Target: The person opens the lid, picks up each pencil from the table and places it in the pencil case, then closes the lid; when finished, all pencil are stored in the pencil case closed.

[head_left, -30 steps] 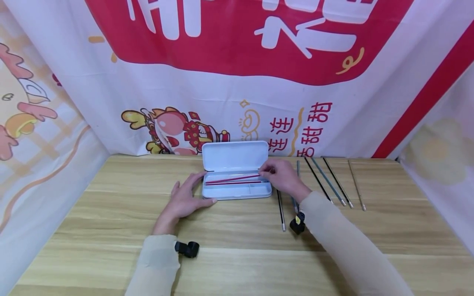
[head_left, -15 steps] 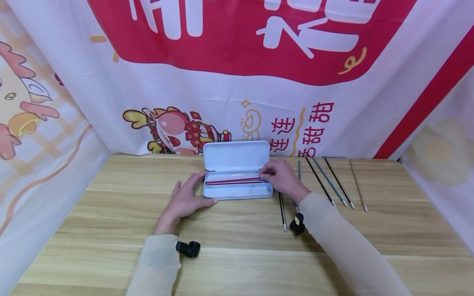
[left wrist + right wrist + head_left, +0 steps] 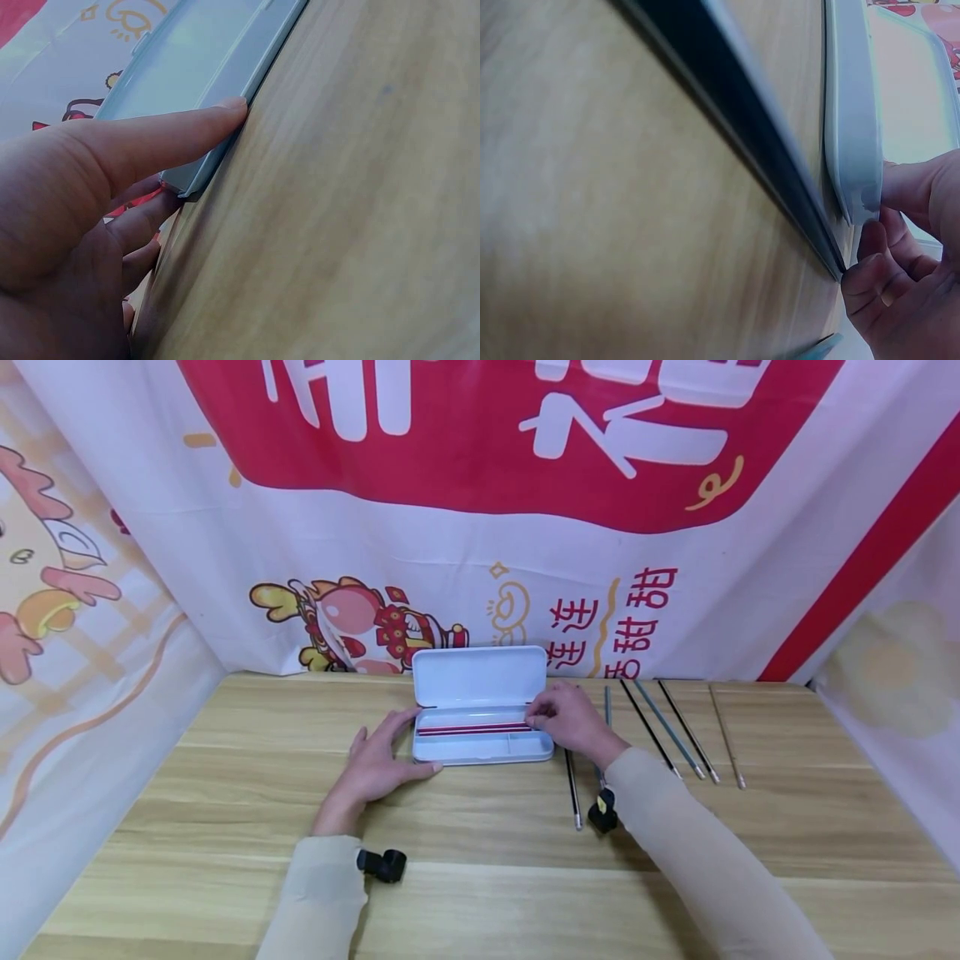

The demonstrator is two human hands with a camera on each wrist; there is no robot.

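A pale blue pencil case (image 3: 461, 749) stands with its lid (image 3: 480, 677) raised near the back of the table. Two red pencils (image 3: 468, 729) lie almost parallel in its rear compartment. My left hand (image 3: 373, 766) holds the case's left end, thumb along the front edge and a finger at the back corner. Over the right end, my right hand (image 3: 573, 720) pinches the tip of one red pencil; its fingertips are partly hidden. In the right wrist view, that hand's thumb reaches over the case's end wall (image 3: 859, 150).
Right of the case lie several pencils: a black one (image 3: 573, 789) by the right forearm, a blue one (image 3: 607, 706) partly under the hand, another black one (image 3: 648, 727), and a brown one (image 3: 726, 735) farthest right. A printed cloth (image 3: 480, 552) hangs behind the table.
The upper red pencil's right end has come down with my right hand, from a slant to nearly parallel with the other. My left hand keeps its place on the case.
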